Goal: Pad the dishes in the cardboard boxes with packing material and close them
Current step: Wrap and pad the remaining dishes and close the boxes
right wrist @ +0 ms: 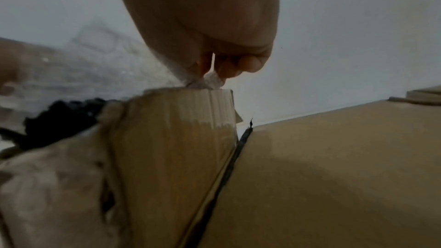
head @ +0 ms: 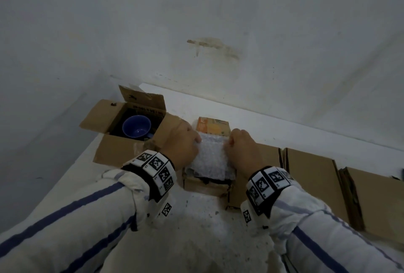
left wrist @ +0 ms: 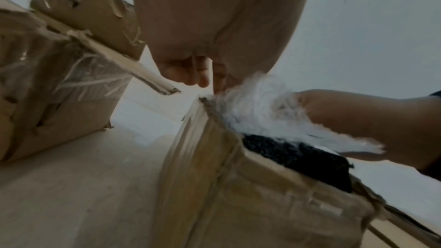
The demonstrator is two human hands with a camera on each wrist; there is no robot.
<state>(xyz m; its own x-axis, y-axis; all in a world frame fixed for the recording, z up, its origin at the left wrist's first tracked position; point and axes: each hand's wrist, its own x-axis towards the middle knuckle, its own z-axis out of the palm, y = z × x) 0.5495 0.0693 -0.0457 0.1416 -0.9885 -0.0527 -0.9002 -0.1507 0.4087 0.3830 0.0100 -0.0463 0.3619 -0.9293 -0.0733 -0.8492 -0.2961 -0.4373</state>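
Observation:
A sheet of bubble wrap (head: 211, 159) lies over the open top of a small cardboard box (head: 205, 185) in the middle of the white table. My left hand (head: 185, 141) pinches the sheet's far left corner and my right hand (head: 241, 144) pinches its far right corner. In the left wrist view the bubble wrap (left wrist: 260, 108) covers something dark inside the box (left wrist: 238, 186). The right wrist view shows my right hand's fingertips (right wrist: 229, 72) pinching a crumpled corner of wrap (right wrist: 210, 82) at the box's edge (right wrist: 190, 120). A second box (head: 113, 148) to the left stands open with a blue mug (head: 136, 128) inside.
Flattened cardboard sheets (head: 317, 181) lie along the table to the right of the small box. A wall (head: 196, 32) rises right behind the table. The open box's flap (head: 168, 132) reaches toward my left hand.

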